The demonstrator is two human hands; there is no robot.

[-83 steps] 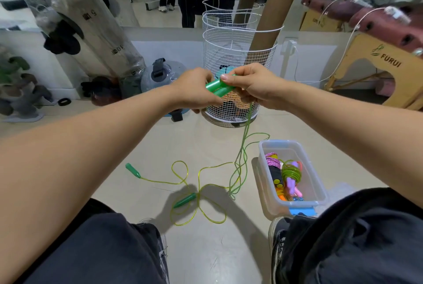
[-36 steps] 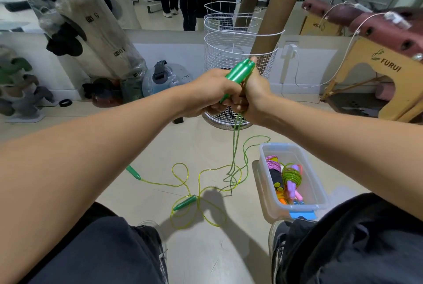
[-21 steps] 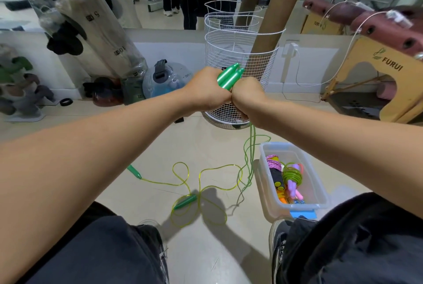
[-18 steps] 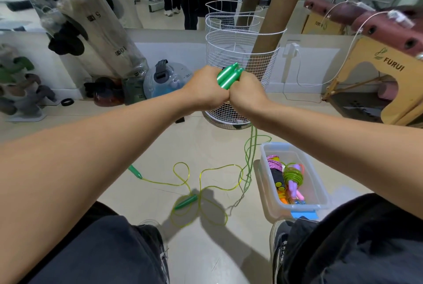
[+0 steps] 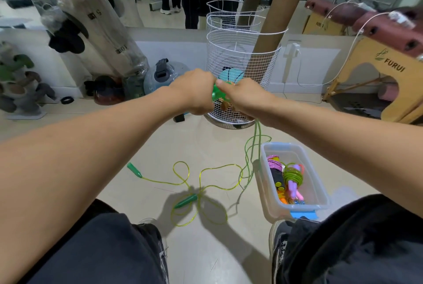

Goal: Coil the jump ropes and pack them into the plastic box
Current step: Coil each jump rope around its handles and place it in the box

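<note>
The green handles (image 5: 216,95) of a jump rope are gripped between the left hand (image 5: 194,91) and the right hand (image 5: 242,98), both held out in front at arm's length with their knuckles nearly touching. The fingers of each hand are curled round the handles, and only a short green stretch is seen between them. Below the right hand, several strands of green cord (image 5: 253,146) hang down from the grip to the floor. Just right of where these strands land, the plastic box (image 5: 320,192) is set on the floor, with coiled ropes (image 5: 289,178) in pink, green and purple already lying inside. Below and left of the grip, a second green jump rope (image 5: 201,183) is spread loose on the floor in loops, its two handles apart from each other. Directly beyond the hands, a white wire basket (image 5: 229,50) is seen, with cardboard tubes (image 5: 272,32) standing in it.
</note>
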